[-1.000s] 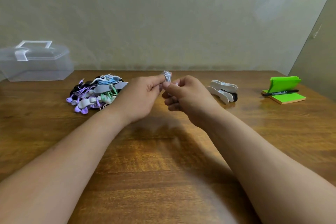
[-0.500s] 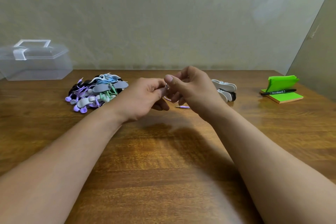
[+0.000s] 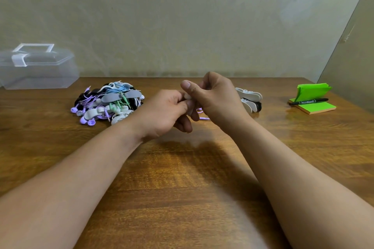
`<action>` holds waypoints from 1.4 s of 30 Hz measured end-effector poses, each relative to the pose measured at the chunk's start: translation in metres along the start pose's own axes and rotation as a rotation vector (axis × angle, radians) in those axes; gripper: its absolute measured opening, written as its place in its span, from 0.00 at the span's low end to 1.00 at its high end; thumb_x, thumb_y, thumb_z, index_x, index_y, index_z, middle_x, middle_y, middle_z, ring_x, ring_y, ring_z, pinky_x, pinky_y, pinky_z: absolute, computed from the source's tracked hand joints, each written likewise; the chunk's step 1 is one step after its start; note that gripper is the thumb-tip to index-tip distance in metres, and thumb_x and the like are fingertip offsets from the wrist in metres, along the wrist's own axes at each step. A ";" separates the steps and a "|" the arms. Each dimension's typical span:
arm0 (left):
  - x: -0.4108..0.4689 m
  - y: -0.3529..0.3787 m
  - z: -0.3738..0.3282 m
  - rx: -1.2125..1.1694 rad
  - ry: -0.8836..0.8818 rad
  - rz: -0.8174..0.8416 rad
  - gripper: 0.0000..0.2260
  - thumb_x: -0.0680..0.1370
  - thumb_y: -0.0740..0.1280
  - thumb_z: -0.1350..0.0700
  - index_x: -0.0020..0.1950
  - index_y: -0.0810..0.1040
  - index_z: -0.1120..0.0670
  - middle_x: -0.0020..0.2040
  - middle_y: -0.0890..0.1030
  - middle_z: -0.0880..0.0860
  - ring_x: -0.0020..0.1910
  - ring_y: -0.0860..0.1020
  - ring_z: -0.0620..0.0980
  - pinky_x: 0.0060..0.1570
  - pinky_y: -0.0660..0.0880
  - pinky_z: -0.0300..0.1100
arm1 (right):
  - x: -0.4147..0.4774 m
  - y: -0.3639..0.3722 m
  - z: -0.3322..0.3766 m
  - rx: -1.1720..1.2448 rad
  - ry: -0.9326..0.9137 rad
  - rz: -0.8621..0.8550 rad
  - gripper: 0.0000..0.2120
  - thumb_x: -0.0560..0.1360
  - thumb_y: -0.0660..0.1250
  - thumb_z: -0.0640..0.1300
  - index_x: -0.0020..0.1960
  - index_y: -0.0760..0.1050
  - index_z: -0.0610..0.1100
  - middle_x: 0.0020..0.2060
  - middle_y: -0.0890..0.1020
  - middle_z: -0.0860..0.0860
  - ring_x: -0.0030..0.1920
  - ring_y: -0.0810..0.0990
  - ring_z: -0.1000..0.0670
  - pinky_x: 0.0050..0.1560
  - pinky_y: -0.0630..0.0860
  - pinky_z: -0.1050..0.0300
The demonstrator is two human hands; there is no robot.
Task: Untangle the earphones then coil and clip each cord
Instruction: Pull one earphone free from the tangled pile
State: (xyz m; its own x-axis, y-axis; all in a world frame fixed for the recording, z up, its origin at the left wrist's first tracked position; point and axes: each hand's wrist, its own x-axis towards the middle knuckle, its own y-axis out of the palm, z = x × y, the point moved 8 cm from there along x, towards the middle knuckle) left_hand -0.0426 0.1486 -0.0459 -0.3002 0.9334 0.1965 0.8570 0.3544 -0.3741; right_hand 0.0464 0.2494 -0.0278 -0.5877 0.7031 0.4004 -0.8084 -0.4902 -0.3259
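My left hand (image 3: 165, 112) and my right hand (image 3: 214, 99) meet above the middle of the wooden table (image 3: 182, 178). Between their fingertips they pinch a small pale piece (image 3: 187, 97), a clip or coiled cord; most of it is hidden by the fingers. A purple cord with its plug (image 3: 204, 118) hangs out below my right hand and touches the table. A pile of clipped earphones (image 3: 107, 103), purple, blue, green, white and black, lies to the left of my hands. Several spare white clips (image 3: 249, 97) lie behind my right hand.
A clear plastic box with a lid handle (image 3: 36, 66) stands at the back left against the wall. Green sticky notes (image 3: 312, 97) with a black marker (image 3: 308, 101) on them lie at the back right, near a side panel.
The coiled white cord that was held up between the fingertips is now covered by the fingers. My right hand has risen over the left, and a purple plug now shows below it.
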 end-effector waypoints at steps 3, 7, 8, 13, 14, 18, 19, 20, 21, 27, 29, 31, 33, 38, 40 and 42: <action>0.004 -0.002 0.003 -0.048 0.017 -0.022 0.11 0.87 0.60 0.55 0.49 0.80 0.54 0.39 0.80 0.51 0.32 0.76 0.48 0.35 0.77 0.41 | 0.000 -0.003 0.007 -0.023 -0.034 0.022 0.22 0.79 0.72 0.58 0.45 0.74 0.39 0.32 0.84 0.46 0.32 0.80 0.50 0.38 0.78 0.48; 0.010 -0.016 0.015 -0.263 -0.049 -0.130 0.09 0.86 0.61 0.55 0.50 0.79 0.55 0.38 0.77 0.49 0.29 0.71 0.44 0.31 0.73 0.37 | 0.010 -0.025 0.008 0.100 -0.003 -0.006 0.18 0.84 0.66 0.55 0.49 0.80 0.40 0.33 0.82 0.52 0.28 0.74 0.54 0.29 0.70 0.61; 0.011 -0.021 0.019 -0.320 -0.066 -0.157 0.09 0.87 0.61 0.56 0.50 0.78 0.56 0.39 0.76 0.49 0.29 0.70 0.44 0.31 0.73 0.37 | 0.015 -0.042 0.007 0.124 0.014 -0.071 0.17 0.85 0.64 0.54 0.49 0.80 0.41 0.33 0.81 0.52 0.27 0.73 0.54 0.28 0.69 0.63; 0.013 -0.029 0.027 -0.421 -0.103 -0.182 0.09 0.87 0.60 0.57 0.54 0.79 0.57 0.40 0.76 0.49 0.29 0.69 0.43 0.32 0.72 0.37 | 0.022 -0.135 -0.027 -0.029 0.152 -0.442 0.14 0.83 0.63 0.50 0.42 0.79 0.46 0.32 0.81 0.51 0.28 0.74 0.53 0.35 0.71 0.56; 0.013 -0.027 0.028 -0.422 -0.104 -0.179 0.09 0.87 0.60 0.57 0.54 0.79 0.57 0.40 0.77 0.49 0.29 0.69 0.43 0.32 0.72 0.37 | 0.024 -0.140 -0.035 -0.143 0.182 -0.422 0.13 0.82 0.63 0.49 0.43 0.81 0.46 0.34 0.83 0.50 0.30 0.76 0.51 0.37 0.71 0.55; 0.013 -0.021 0.029 -0.407 -0.106 -0.161 0.09 0.87 0.60 0.58 0.53 0.79 0.57 0.39 0.77 0.50 0.29 0.70 0.43 0.31 0.72 0.37 | 0.029 -0.119 -0.056 -0.573 0.254 -0.196 0.09 0.79 0.64 0.42 0.49 0.83 0.46 0.42 0.85 0.47 0.40 0.81 0.44 0.41 0.75 0.54; 0.014 -0.021 0.029 -0.403 -0.103 -0.161 0.09 0.87 0.60 0.58 0.52 0.79 0.57 0.38 0.77 0.50 0.29 0.70 0.43 0.31 0.72 0.37 | 0.028 -0.113 -0.059 -0.657 0.258 -0.157 0.10 0.79 0.63 0.40 0.51 0.84 0.47 0.45 0.85 0.46 0.41 0.81 0.45 0.41 0.74 0.55; 0.014 -0.021 0.029 -0.399 -0.101 -0.164 0.09 0.87 0.60 0.58 0.52 0.79 0.57 0.38 0.77 0.50 0.28 0.70 0.43 0.31 0.72 0.37 | 0.028 -0.108 -0.062 -0.719 0.266 -0.131 0.12 0.79 0.64 0.39 0.54 0.84 0.48 0.48 0.85 0.46 0.44 0.81 0.45 0.42 0.74 0.56; 0.014 -0.021 0.029 -0.394 -0.100 -0.167 0.10 0.87 0.60 0.58 0.51 0.79 0.57 0.38 0.77 0.49 0.28 0.70 0.43 0.31 0.72 0.37 | 0.028 -0.105 -0.066 -0.773 0.276 -0.110 0.13 0.78 0.64 0.38 0.57 0.84 0.49 0.52 0.85 0.45 0.48 0.82 0.43 0.46 0.76 0.55; 0.013 -0.021 0.030 -0.375 -0.104 -0.168 0.09 0.87 0.60 0.58 0.52 0.79 0.57 0.38 0.78 0.49 0.28 0.71 0.43 0.31 0.72 0.38 | 0.032 -0.094 -0.079 -0.934 0.319 -0.039 0.12 0.80 0.67 0.43 0.62 0.83 0.47 0.57 0.84 0.44 0.56 0.81 0.40 0.51 0.76 0.53; 0.014 -0.021 0.030 -0.369 -0.105 -0.164 0.09 0.87 0.60 0.58 0.52 0.79 0.57 0.38 0.78 0.49 0.28 0.71 0.43 0.32 0.72 0.38 | 0.033 -0.096 -0.081 -0.955 0.331 -0.054 0.11 0.80 0.68 0.46 0.61 0.82 0.45 0.53 0.84 0.45 0.53 0.80 0.40 0.48 0.73 0.53; 0.013 -0.020 0.030 -0.358 -0.109 -0.156 0.09 0.87 0.60 0.58 0.53 0.79 0.57 0.38 0.78 0.49 0.28 0.71 0.43 0.32 0.72 0.38 | 0.034 -0.095 -0.085 -0.970 0.353 -0.039 0.11 0.80 0.68 0.49 0.59 0.83 0.45 0.47 0.82 0.46 0.48 0.79 0.41 0.46 0.72 0.54; 0.013 -0.019 0.030 -0.354 -0.115 -0.143 0.10 0.87 0.60 0.57 0.53 0.79 0.57 0.39 0.78 0.50 0.29 0.71 0.43 0.32 0.72 0.38 | 0.034 -0.094 -0.085 -1.011 0.346 -0.002 0.12 0.79 0.68 0.51 0.57 0.84 0.46 0.47 0.82 0.47 0.48 0.79 0.42 0.45 0.72 0.54; 0.011 -0.014 0.025 -0.469 -0.120 -0.069 0.09 0.87 0.60 0.57 0.54 0.78 0.57 0.39 0.76 0.50 0.30 0.69 0.44 0.34 0.70 0.38 | 0.025 -0.075 -0.061 -0.968 0.282 0.170 0.12 0.78 0.71 0.56 0.48 0.77 0.47 0.50 0.82 0.48 0.55 0.76 0.42 0.54 0.77 0.49; 0.010 -0.012 0.023 -0.558 -0.113 -0.003 0.08 0.87 0.60 0.57 0.53 0.78 0.56 0.40 0.75 0.50 0.31 0.67 0.44 0.35 0.69 0.38 | 0.017 -0.066 -0.058 -0.945 0.300 0.229 0.12 0.80 0.71 0.54 0.49 0.78 0.45 0.47 0.82 0.47 0.53 0.75 0.43 0.50 0.76 0.50; 0.010 -0.010 0.021 -0.654 -0.111 0.056 0.07 0.87 0.60 0.57 0.54 0.77 0.56 0.41 0.74 0.50 0.32 0.67 0.44 0.35 0.69 0.37 | 0.017 -0.073 -0.049 -0.840 0.274 0.140 0.08 0.80 0.71 0.48 0.53 0.79 0.42 0.45 0.84 0.44 0.48 0.79 0.43 0.46 0.77 0.50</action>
State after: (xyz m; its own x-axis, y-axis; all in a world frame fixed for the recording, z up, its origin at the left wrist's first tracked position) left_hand -0.0630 0.1551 -0.0591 -0.2591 0.9621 0.0848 0.9396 0.2307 0.2529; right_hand 0.0968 0.3225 -0.0391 -0.5635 0.8164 0.1263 -0.3756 -0.1170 -0.9194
